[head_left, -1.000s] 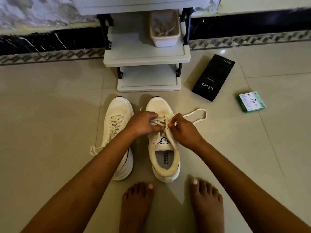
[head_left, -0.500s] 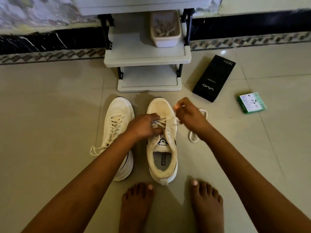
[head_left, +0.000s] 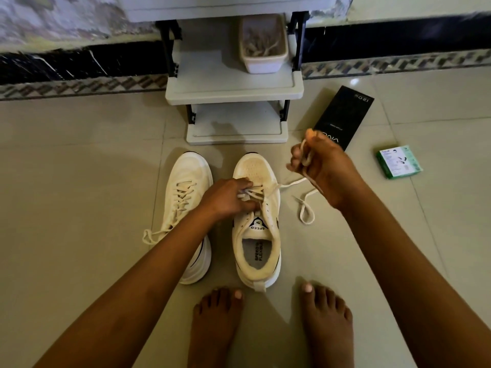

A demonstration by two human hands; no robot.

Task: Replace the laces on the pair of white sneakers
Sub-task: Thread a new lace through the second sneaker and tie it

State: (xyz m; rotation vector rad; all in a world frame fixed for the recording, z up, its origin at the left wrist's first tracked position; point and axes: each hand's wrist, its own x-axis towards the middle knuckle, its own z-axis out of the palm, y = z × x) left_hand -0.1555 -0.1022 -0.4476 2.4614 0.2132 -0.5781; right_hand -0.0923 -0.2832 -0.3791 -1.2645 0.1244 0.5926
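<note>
Two white sneakers stand side by side on the tiled floor, toes pointing away from me. The left sneaker [head_left: 186, 197] is laced, its lace ends trailing off to the left. My left hand [head_left: 225, 197] grips the crossed laces on the right sneaker [head_left: 256, 235]. My right hand [head_left: 318, 166] is raised to the right of that shoe and holds a cream lace [head_left: 292, 183] wound around its fingers. The lace runs taut from the shoe's eyelets to that hand, and its loose end loops on the floor.
A small grey shoe rack [head_left: 233, 86] stands just beyond the sneakers, with a white tub [head_left: 263, 62] of laces on its shelf. A black phone box [head_left: 345, 112] and a small green box [head_left: 398, 162] lie on the floor at right. My bare feet [head_left: 265, 328] are near the shoes' heels.
My right hand has pulled the lace up and to the right, away from the right sneaker, drawing more lace out. My left hand has stayed on the shoe's laces.
</note>
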